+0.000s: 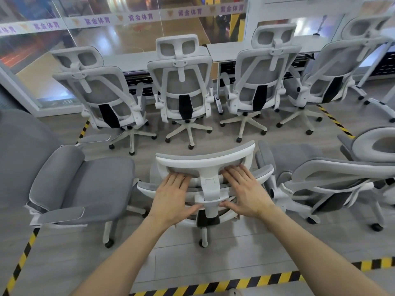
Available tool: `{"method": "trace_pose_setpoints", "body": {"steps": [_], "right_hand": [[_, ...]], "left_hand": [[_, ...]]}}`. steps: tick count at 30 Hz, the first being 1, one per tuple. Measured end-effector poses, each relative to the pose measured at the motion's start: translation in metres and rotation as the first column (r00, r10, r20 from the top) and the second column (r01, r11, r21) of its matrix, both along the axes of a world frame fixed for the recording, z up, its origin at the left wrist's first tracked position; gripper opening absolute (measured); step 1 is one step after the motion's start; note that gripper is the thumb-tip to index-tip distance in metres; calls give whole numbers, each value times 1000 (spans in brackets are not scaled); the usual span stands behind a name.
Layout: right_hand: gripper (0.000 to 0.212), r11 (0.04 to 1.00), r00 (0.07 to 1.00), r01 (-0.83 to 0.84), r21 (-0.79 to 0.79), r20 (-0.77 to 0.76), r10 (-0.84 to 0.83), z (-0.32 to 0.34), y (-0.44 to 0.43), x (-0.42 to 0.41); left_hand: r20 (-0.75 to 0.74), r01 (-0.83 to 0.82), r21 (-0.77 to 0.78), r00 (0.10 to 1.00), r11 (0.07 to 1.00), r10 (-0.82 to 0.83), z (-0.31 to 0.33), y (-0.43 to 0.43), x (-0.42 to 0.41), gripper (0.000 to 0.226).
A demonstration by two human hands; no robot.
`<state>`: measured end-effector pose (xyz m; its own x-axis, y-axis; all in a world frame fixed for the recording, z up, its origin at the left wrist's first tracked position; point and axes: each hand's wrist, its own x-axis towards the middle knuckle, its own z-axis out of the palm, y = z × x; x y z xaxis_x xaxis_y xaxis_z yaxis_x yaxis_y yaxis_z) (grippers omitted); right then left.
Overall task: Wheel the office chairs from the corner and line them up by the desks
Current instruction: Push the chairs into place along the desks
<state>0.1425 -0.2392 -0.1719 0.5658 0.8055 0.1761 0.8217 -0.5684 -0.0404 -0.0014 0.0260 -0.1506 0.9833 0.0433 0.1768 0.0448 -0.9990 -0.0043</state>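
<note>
While both hands are resting on it, the near chair (205, 160) is sitting at frame centre, back turned to the person, just short of the row at the tables. The left hand (171, 195) is lying flat against the lower edge of the headrest, at 9 o'clock of the white neck bracket (210, 189). Its fingers (178, 178) are lying straight and slightly spread, the thumb touching the bracket's side. The right hand (243, 189) is mirroring this at 3 o'clock of the bracket. Its fingers (234, 170) are lying straight and slightly spread, the thumb tip touching the bracket. Neither hand is curling round anything.

At 12 o'clock, four parked chairs (183, 88) with white frames and grey mesh are standing side by side, backs to the camera. They are facing the left table (132, 60) and the right table (226, 50), which are meeting end to end in front of a glass wall (96, 20) with purple lettering.

At 9 o'clock of the near chair, a side chair (102, 182) is showing its grey seat, just beside the near chair's armrest. At 3 o'clock, another chair (342, 167) is standing close by, tilted back toward the camera.

Yellow-black hazard tape (213, 289) is running along the grey floor (192, 263) at 6 o'clock.
</note>
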Motion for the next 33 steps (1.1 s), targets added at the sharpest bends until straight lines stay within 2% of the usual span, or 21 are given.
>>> {"method": "trace_pose_setpoints", "body": {"steps": [3, 7, 10, 13, 16, 18, 21, 24, 28, 30, 33], "right_hand": [[103, 991, 990, 127, -40, -51, -129, 11, 4, -20], [73, 940, 929, 337, -51, -141, -341, 32, 20, -73], [53, 843, 817, 531, -91, -208, -537, 47, 46, -131], [48, 756, 716, 623, -200, -244, -654, 61, 81, -195], [44, 741, 674, 627, -240, -309, -671, 68, 118, -255], [40, 752, 679, 605, -261, -323, -659, 69, 142, -284], [39, 758, 695, 598, -261, -303, -653, 67, 175, -319], [43, 776, 721, 587, -231, -287, -631, 63, 216, -352], [39, 821, 766, 527, -217, -296, -570, 49, 284, -397], [42, 825, 766, 530, -197, -307, -565, 41, 309, -414], [40, 855, 775, 471, -218, -360, -519, 36, 379, -448]], "left_hand": [[-37, 107, 13, 994, 994, -107, 12, 16, 0, 79], [-124, 238, 51, 965, 970, -230, 31, 35, -8, 54], [-156, 374, 18, 917, 927, -367, 42, 53, -27, 52], [-238, 484, 55, 856, 873, -459, 45, 80, -58, 50], [-376, 538, 80, 796, 839, -474, 35, 119, -92, 60], [-432, 551, 84, 771, 830, -468, 29, 147, -111, 55], [-426, 547, 96, 778, 832, -462, 22, 189, -143, 59], [-436, 548, 109, 776, 829, -455, 16, 236, -180, 82], [-498, 455, 144, 801, 879, -333, 18, 315, -239, 53], [-510, 423, 112, 801, 899, -313, 20, 342, -265, 54], [-583, 377, 157, 782, 913, -223, 33, 411, -306, 54]]}}
